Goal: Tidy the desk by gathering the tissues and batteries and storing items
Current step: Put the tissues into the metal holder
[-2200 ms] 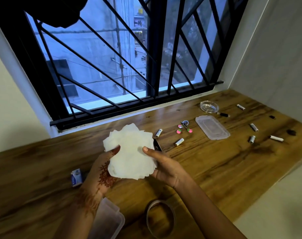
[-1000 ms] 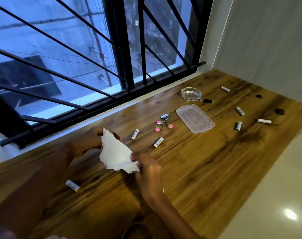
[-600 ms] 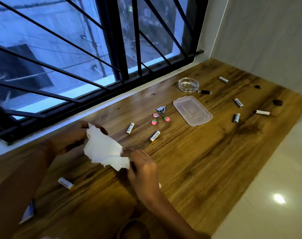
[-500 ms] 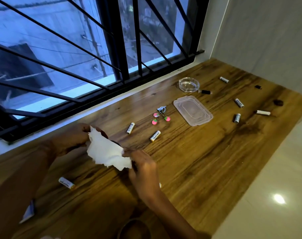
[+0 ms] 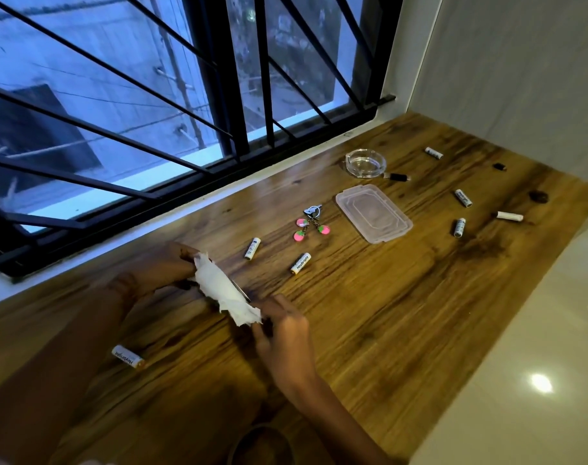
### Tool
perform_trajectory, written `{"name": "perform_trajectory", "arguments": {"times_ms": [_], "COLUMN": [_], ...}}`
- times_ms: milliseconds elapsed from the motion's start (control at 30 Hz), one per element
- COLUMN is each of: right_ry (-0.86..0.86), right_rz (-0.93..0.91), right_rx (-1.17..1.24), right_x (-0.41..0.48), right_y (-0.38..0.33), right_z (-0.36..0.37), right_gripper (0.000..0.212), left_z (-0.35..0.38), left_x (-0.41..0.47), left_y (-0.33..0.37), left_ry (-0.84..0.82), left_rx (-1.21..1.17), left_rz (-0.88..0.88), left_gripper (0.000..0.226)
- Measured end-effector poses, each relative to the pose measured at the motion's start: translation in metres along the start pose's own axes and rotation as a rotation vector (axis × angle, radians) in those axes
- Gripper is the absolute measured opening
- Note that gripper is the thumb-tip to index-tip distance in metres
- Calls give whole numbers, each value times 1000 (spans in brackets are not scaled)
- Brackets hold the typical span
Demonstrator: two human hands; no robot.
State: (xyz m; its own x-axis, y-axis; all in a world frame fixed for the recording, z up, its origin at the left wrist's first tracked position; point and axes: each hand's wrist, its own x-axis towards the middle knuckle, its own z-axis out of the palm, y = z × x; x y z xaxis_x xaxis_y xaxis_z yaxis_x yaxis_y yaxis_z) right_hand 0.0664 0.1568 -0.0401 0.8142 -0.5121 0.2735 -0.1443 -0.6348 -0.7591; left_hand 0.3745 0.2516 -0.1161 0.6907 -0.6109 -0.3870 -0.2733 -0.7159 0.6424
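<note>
Holding tissues [image 5: 226, 293] bunched into a loose roll just above the desk [image 5: 369, 313], left hand [image 5: 162, 270] closed around the far end, right hand [image 5: 282, 327] pinching the near end between thumb and fingers. Lying under the roll, a thin dark item, too hidden to identify. Resting flat on the wood near the left forearm, one battery [image 5: 128, 356]; lying beyond the tissues, two more batteries [image 5: 252, 249] [image 5: 300, 263], apart from each other. Sitting further back, a keyring [image 5: 311, 221] with pink charms, just beside a clear lid [image 5: 373, 213]. Standing near the window [image 5: 135, 95], a glass ashtray [image 5: 365, 162], with a small black item [image 5: 397, 177] just beside it. Lying scattered toward the right wall, well apart from the hands, four further batteries [image 5: 433, 153] [image 5: 463, 198] [image 5: 459, 227] [image 5: 509, 216] and two small dark bits [image 5: 499, 167] [image 5: 538, 197]. Showing at the bottom edge, a round rim [image 5: 259, 441], partly cut off
</note>
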Motion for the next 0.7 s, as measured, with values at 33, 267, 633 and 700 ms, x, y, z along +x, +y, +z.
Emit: {"name": "perform_trajectory", "arguments": {"times_ms": [33, 267, 633, 700], "right_ry": [-21, -86, 73, 64], "right_rz": [11, 105, -91, -84], "right_rx": [10, -9, -123, -115], "right_x": [-1, -5, -11, -10], "right_y": [0, 7, 8, 11], "right_z": [-1, -1, 2, 5], "right_gripper": [21, 32, 26, 22], "left_z": [1, 15, 33, 43], "left_x": [-5, -71, -157, -170], "left_y": [5, 60, 104, 109], "left_ry": [16, 162, 467, 487], "left_rx": [-28, -313, -580, -621], "left_rz": [-10, -3, -24, -17], "left_gripper": [27, 17, 23, 24]}}
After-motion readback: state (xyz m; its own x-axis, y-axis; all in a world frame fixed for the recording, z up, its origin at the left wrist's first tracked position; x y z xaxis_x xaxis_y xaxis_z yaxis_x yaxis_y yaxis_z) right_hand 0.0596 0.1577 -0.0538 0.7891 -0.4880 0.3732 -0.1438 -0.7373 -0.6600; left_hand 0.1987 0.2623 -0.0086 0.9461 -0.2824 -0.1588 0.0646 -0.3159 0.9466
